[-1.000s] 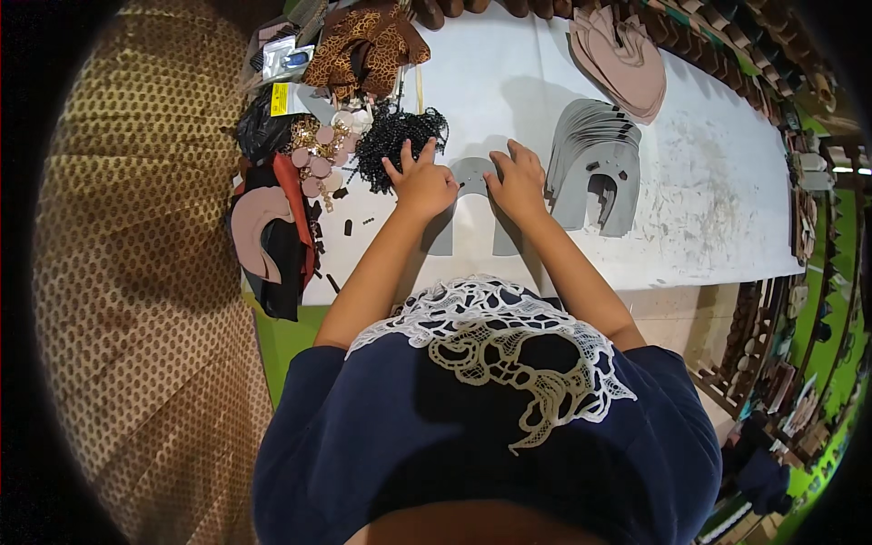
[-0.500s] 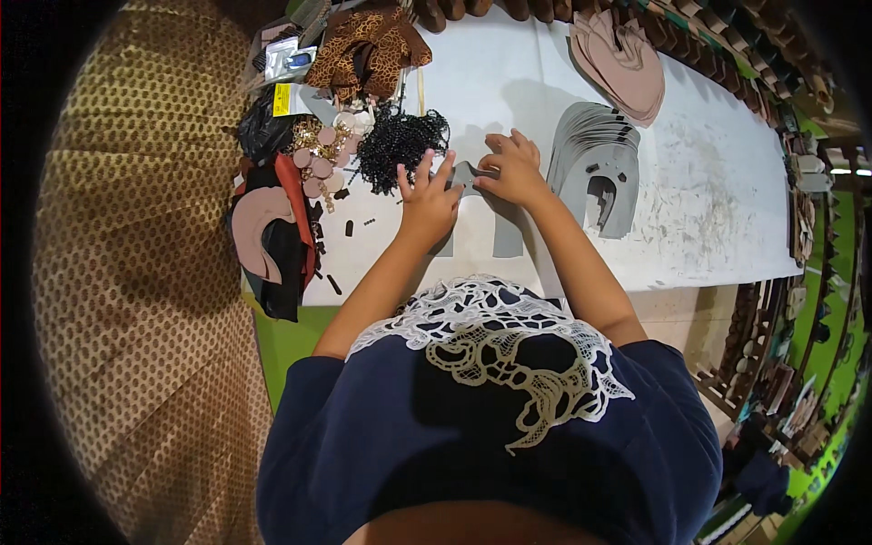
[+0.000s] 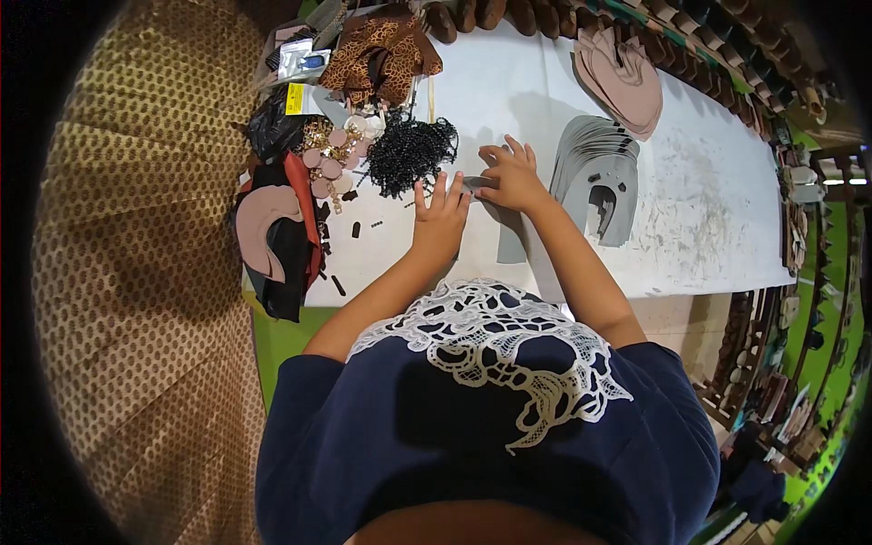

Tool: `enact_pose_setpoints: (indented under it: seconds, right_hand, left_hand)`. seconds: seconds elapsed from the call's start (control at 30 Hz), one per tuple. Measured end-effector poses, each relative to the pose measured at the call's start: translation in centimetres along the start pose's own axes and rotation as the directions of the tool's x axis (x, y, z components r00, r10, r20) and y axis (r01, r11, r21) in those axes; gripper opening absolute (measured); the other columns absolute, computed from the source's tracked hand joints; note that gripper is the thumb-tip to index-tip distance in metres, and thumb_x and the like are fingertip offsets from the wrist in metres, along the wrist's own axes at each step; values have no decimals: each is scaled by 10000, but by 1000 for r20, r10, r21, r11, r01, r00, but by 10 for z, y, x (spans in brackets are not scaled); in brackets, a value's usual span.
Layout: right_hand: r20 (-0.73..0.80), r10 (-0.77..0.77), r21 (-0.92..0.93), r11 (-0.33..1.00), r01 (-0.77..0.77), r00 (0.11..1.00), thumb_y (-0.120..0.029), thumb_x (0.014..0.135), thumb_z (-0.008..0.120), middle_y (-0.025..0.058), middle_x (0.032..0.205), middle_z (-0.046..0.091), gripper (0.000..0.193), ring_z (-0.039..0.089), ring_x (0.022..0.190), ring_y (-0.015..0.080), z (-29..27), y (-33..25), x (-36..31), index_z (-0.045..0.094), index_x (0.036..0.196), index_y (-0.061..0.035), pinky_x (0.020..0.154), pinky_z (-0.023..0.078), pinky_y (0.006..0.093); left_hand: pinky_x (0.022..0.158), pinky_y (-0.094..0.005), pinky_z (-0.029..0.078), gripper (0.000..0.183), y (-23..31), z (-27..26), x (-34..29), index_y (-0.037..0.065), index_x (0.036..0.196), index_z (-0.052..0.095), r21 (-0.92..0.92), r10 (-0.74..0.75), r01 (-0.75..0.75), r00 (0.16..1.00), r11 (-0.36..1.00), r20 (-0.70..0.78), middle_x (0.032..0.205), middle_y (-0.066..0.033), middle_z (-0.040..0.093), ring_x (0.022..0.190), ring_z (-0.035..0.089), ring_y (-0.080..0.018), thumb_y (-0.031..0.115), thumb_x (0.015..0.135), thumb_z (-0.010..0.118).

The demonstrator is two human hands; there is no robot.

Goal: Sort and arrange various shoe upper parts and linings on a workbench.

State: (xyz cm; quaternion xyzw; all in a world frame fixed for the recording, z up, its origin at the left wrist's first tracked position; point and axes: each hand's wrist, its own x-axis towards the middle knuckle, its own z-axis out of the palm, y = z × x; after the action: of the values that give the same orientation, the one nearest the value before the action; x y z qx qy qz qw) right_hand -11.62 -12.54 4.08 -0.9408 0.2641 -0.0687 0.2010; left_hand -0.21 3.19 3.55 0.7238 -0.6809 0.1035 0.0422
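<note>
A grey U-shaped piece of sheet material [image 3: 511,241] lies on the white-covered table in front of me, its curved end under my fingers. My left hand [image 3: 440,222] rests over its left side, fingers stretched out. At the curved end, my right hand [image 3: 516,180] has its thumb and forefinger on the edge of the piece, the other fingers raised apart. To the right lies a fanned stack of similar grey pieces [image 3: 590,145], with small dark bits on top. A tangled heap of black beaded strands [image 3: 411,154] sits just beyond my left fingertips.
Pink curved pieces [image 3: 622,82] are stacked at the far right. On the left are leopard-print fabric [image 3: 386,54], pink discs with gold chain [image 3: 331,159], a black bag [image 3: 272,127] and another pink curved piece [image 3: 259,232]. Brown shoe forms [image 3: 522,16] line the back edge.
My left hand has drawn its fingers closer together and lies further over the grey piece. The bulge between my hands has flattened. My right hand has barely moved.
</note>
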Motion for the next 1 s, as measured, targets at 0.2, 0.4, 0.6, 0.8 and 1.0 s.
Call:
enact_pose_setpoints:
  seconds: [0.2, 0.4, 0.6, 0.8, 1.0]
  right_hand:
    - [65, 89, 87, 992, -95, 994, -378, 694, 693, 34, 1357, 437, 293, 191, 1338, 390, 11, 1, -2, 734, 871, -149, 1055, 83, 596]
    - [92, 185, 135, 971, -197, 978, -410, 720, 665, 30, 1374, 423, 317, 181, 1342, 381, 16, -3, 0, 733, 878, -143, 1063, 69, 570]
    - [161, 239, 157, 952, -264, 958, -456, 746, 625, 21, 1382, 418, 358, 179, 1347, 365, 6, -12, 2, 733, 907, -156, 1060, 59, 570]
    - [316, 242, 196, 930, -312, 918, -494, 731, 589, 14, 1389, 415, 381, 176, 1356, 364, 1, -6, 22, 728, 929, -200, 1055, 38, 597]
    - [358, 115, -8, 993, -120, 927, -373, 677, 637, -2, 1370, 431, 220, 181, 1351, 385, -8, -23, 33, 722, 856, -278, 1033, 47, 657]
  left_hand:
    - [1023, -605, 154, 347, 2, -3, 0, 130, 1159, 584, 49, 4, -5, 1000, 999, 7, 1367, -103, 408, 1275, 343, -310, 188, 828, 495]
    - [1036, -583, 172, 376, 7, -5, 3, 74, 1173, 570, 157, 79, -83, 996, 984, 31, 1381, -115, 372, 1275, 325, -324, 178, 824, 480]
    - [1028, -610, 145, 398, 5, 7, -5, 77, 1181, 567, 47, 24, -26, 999, 999, 49, 1411, -133, 324, 1294, 287, -346, 157, 796, 506]
    - [1038, -632, 65, 301, -6, 1, -6, 136, 1076, 627, -347, -151, 209, 970, 914, 188, 1459, -158, 241, 1337, 209, -367, 197, 810, 500]
    - [1042, -621, 57, 291, -11, 4, -17, 114, 1018, 631, -329, -104, 219, 937, 919, 334, 1482, -178, 172, 1352, 151, -399, 240, 793, 498]
